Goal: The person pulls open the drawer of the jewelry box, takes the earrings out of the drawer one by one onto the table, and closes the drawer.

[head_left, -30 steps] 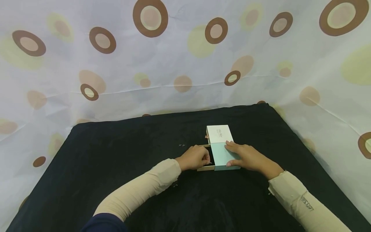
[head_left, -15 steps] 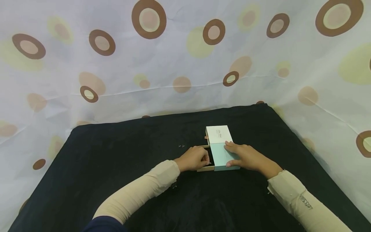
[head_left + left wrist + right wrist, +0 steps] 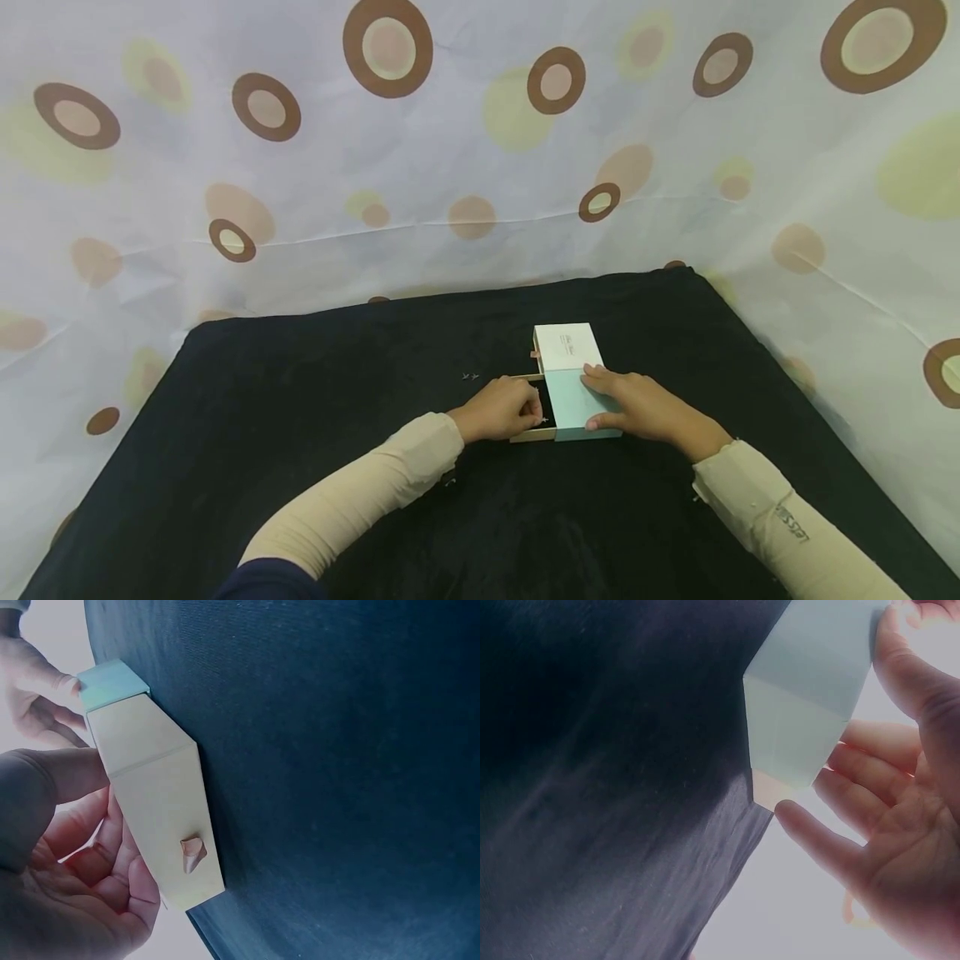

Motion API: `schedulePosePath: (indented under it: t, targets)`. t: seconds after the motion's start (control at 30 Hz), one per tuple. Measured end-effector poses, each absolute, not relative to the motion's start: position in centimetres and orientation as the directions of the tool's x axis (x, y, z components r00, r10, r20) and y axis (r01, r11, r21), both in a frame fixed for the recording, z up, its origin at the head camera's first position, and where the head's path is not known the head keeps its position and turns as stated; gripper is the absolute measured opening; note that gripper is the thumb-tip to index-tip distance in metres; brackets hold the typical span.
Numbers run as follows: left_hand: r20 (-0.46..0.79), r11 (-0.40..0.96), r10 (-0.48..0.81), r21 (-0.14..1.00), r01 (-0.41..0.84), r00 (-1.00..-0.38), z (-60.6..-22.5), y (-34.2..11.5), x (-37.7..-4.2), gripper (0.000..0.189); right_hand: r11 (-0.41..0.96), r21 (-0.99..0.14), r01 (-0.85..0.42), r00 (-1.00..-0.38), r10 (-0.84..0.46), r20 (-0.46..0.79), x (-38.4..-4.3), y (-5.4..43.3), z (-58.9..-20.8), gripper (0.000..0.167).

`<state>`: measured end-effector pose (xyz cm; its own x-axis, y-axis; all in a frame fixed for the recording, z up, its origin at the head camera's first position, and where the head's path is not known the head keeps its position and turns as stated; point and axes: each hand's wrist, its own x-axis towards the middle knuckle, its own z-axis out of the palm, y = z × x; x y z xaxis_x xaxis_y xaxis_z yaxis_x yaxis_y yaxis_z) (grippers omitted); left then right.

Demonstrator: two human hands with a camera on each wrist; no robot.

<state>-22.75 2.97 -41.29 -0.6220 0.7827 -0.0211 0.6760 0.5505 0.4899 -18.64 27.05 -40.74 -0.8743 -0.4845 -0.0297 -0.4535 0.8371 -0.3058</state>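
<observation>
A mint and white jewellery box (image 3: 579, 398) lies on the black cloth, its beige drawer (image 3: 534, 435) pulled out to the left from the mint half. My left hand (image 3: 498, 408) reaches into the drawer with fingers curled and fingertips right at a small silvery piece (image 3: 544, 420) on the black lining. In the left wrist view the drawer front (image 3: 161, 810) with its ribbon tab (image 3: 193, 853) hides these fingertips. My right hand (image 3: 637, 404) holds the mint half from the right, thumb by the near edge, fingers over the top.
Two tiny silvery pieces (image 3: 470, 376) lie on the black cloth (image 3: 337, 375) left of the box. Another small piece (image 3: 450, 481) is beside the left sleeve (image 3: 360, 483). A patterned curtain (image 3: 420, 167) hangs behind the table's far edge.
Both hands and the box stay in nearly the same place. The silvery piece at the left fingertips shifts very slightly; the head view sways a little.
</observation>
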Motion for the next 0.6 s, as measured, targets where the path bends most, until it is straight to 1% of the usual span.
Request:
schedulePosePath:
  t: [0.3, 0.6]
  targets:
    - [0.004, 0.529, 0.789, 0.505, 0.682, -0.615, -41.21, 2.75, -22.76, 0.008, 0.837, -0.319, -0.443, -0.878, -0.478, -0.034, -18.77, 27.24, -40.94, 0.077]
    - [0.011, 0.529, 0.780, 0.523, 0.668, -0.626, -40.94, 2.26, -22.62, 0.008, 0.839, -0.323, -0.438, -0.880, -0.474, -0.038, -18.74, 27.18, -40.92, 0.075]
